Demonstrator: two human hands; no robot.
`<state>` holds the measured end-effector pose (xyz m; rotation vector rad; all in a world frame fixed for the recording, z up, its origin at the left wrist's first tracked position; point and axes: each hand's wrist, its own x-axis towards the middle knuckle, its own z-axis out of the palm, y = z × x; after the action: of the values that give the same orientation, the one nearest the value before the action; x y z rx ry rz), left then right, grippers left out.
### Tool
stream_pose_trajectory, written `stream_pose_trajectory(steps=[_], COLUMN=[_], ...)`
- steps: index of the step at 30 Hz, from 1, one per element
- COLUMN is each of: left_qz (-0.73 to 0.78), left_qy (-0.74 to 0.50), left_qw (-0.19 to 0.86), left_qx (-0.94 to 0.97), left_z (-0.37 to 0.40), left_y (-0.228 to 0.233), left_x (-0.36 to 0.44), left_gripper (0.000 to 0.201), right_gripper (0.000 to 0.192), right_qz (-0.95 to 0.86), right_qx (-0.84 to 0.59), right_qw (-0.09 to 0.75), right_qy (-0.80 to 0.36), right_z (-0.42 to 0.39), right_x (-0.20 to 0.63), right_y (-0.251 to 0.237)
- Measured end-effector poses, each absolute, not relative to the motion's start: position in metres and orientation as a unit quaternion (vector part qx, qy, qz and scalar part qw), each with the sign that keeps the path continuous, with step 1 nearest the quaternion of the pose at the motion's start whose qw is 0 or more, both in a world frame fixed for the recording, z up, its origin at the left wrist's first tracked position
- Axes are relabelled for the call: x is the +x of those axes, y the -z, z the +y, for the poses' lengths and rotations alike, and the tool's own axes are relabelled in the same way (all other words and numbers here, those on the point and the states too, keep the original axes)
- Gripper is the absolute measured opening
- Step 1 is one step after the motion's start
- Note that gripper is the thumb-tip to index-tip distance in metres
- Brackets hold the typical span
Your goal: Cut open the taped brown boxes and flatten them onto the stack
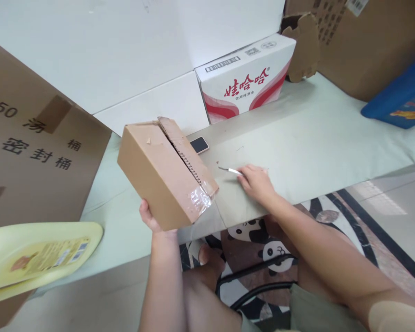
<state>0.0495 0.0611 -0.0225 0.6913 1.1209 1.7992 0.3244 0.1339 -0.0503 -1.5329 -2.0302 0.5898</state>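
My left hand (148,217) holds a small brown cardboard box (159,177) from below, lifted above the pale green table (314,138). One top flap of the box stands partly open, and clear tape clings to its near corner. My right hand (256,182) rests on the table to the right of the box, fingers closed on a small silvery metal tool (229,170) whose tip points left and lies on the tabletop.
A phone (199,145) lies on the table behind the box. A white and red printed carton (245,78) stands at the back. A big brown carton (31,157) and a yellow bottle (38,253) sit left. A blue box (401,97) is at right.
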Motion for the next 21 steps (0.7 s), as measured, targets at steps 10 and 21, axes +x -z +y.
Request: stream_pose_trajectory(steps=[10,21], left_qz=[0.490,0.466], left_qy=[-0.716,-0.743], left_qw=[0.395,0.398], left_qx=[0.302,0.271], left_z=[0.056,0.061], left_y=[0.023,0.024], left_x=[0.041,0.044], left_gripper=[0.045,0.048], right_gripper=[0.029,0.033], right_qz=[-0.787,-0.811], right_qx=[-0.359,-0.341], right_qw=[0.349,0.349], right_qy=[-0.360,-0.322], right_z=[0.116,0.114], right_x=[0.317,0.322], right_y=[0.021,0.024])
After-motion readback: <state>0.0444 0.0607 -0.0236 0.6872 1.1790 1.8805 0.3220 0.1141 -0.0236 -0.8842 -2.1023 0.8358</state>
